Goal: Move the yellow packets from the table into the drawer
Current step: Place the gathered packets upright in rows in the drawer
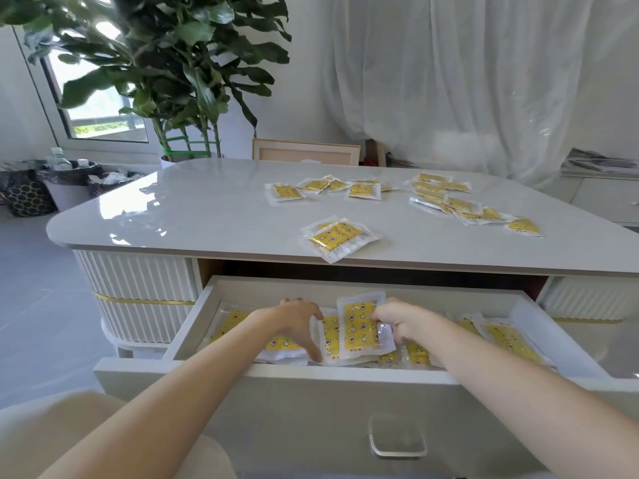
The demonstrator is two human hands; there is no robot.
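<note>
I'm partway through. Many yellow packets (511, 342) already lie in the open drawer (193, 326), while the scattered packets (340, 238) remain on the worktop (207, 209). My right hand (401, 323) pinches an upright packet (359, 326) over the drawer's middle. My left hand (297, 323) spreads against the neighbouring packets; I can't tell whether its fingers (315, 354) grip.

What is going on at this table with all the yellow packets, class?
A person is filling the open drawer with yellow packets. The right-hand grip pinches one packet upright inside it, while the left-hand grip rests spread over those already lying there. Plenty remain on the table: a small stack near the front edge and loose packets scattered farther back.
</note>
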